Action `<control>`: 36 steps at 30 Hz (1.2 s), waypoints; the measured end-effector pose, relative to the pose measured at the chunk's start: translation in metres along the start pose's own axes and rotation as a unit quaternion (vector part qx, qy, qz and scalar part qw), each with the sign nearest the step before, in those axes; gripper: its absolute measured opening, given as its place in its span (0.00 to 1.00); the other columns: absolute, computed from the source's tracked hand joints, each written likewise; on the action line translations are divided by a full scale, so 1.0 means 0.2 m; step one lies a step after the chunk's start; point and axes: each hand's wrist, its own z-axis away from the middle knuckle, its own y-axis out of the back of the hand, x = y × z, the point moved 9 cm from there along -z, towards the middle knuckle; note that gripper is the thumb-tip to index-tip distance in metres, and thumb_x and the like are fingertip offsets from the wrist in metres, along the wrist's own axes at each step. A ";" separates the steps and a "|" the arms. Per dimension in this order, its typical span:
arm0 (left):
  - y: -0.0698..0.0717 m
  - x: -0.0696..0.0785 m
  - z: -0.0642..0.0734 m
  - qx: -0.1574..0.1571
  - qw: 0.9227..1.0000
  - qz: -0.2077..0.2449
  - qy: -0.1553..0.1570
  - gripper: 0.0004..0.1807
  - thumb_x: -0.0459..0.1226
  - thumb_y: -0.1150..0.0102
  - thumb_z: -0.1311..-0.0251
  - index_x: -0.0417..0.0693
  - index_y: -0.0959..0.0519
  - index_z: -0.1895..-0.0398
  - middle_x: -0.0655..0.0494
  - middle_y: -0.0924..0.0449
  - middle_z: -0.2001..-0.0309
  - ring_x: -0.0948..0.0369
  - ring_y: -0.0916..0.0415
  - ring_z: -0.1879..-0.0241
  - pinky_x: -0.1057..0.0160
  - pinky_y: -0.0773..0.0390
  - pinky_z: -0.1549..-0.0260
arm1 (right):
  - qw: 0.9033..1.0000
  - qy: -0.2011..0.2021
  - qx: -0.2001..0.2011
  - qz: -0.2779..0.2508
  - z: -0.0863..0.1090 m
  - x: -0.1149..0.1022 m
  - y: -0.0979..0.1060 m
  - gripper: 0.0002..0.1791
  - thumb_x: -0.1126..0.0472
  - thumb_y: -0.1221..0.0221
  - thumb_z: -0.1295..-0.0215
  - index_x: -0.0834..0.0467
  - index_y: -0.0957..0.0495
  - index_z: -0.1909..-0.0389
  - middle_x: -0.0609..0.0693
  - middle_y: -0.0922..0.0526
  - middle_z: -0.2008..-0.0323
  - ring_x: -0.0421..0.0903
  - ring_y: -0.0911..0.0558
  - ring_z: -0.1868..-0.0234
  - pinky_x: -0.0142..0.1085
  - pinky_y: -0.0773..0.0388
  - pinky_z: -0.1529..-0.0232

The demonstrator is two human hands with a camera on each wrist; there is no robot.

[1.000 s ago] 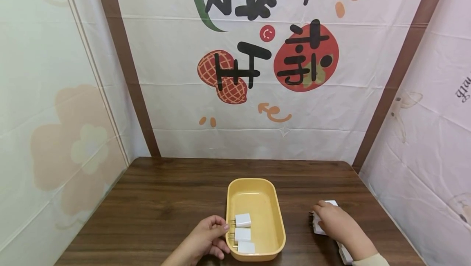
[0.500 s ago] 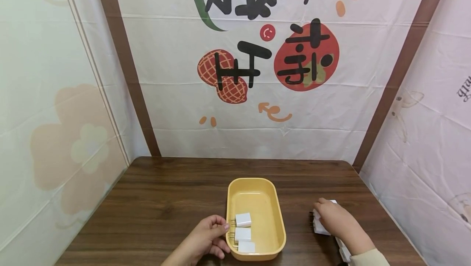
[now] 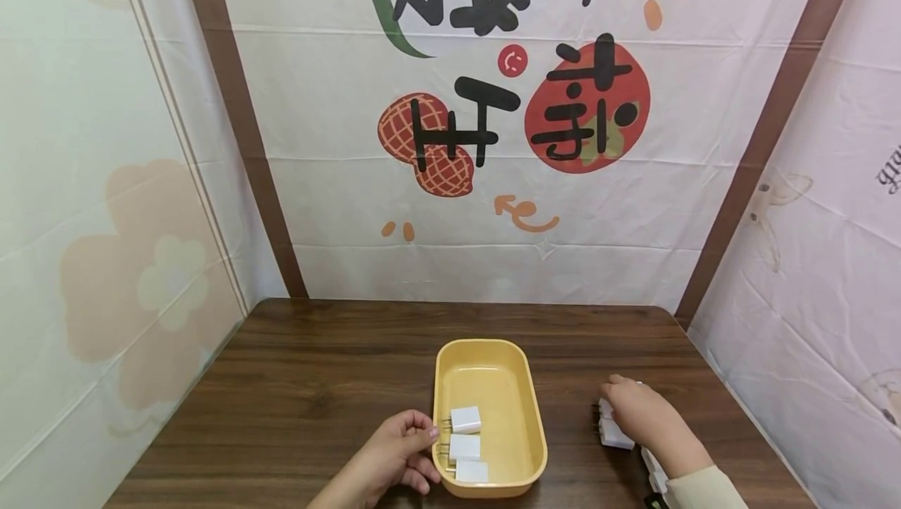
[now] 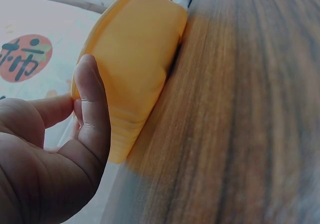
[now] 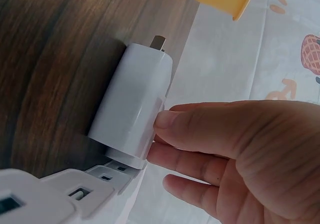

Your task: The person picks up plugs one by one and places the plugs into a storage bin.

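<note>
My left hand [image 3: 400,454] pinches the left rim of a yellow plastic box [image 3: 501,396] standing on the table; in the left wrist view the thumb and a finger [image 4: 91,96] meet at that rim. Inside the box, along its left side, lie three white USB wall chargers [image 3: 464,446], prongs pointing left. To the right of the box, my right hand [image 3: 651,419] pinches at the far end of a row of similar chargers [image 3: 616,437]. In the right wrist view, its thumb and fingers are at the edge of a white charger [image 5: 132,93] and partly hidden behind it.
More chargers [image 3: 653,468] lie nearer the front right, partly under the right forearm; their USB ports [image 5: 80,193] show in the right wrist view. The dark wood table [image 3: 317,368] is bounded by printed fabric walls [image 3: 338,204] at the back and sides.
My right hand has shifted slightly away from me along the charger row, covering more of the far charger and baring more of the nearer ones. The left hand has stayed at the box rim.
</note>
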 end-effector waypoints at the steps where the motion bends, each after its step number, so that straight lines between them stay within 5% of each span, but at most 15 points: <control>1: 0.00 0.00 0.00 -0.001 1.000 0.000 0.000 0.13 0.39 0.45 0.25 0.39 0.32 0.49 0.47 0.19 0.66 0.60 0.15 0.76 0.66 0.17 0.81 | 1.000 0.001 -0.001 -0.002 0.00 0.00 0.00 0.14 0.75 0.30 0.47 0.61 0.17 0.59 0.53 0.18 0.64 0.52 0.16 0.62 0.48 0.16 0.62; 36: 0.01 -0.01 0.00 0.000 1.000 -0.001 0.002 0.14 0.39 0.44 0.25 0.38 0.32 0.49 0.46 0.18 0.65 0.60 0.15 0.76 0.66 0.18 0.81 | 1.000 -0.021 -0.004 -0.004 -0.01 0.04 -0.07 0.16 0.72 0.27 0.53 0.61 0.17 0.61 0.53 0.19 0.65 0.53 0.16 0.64 0.51 0.16 0.63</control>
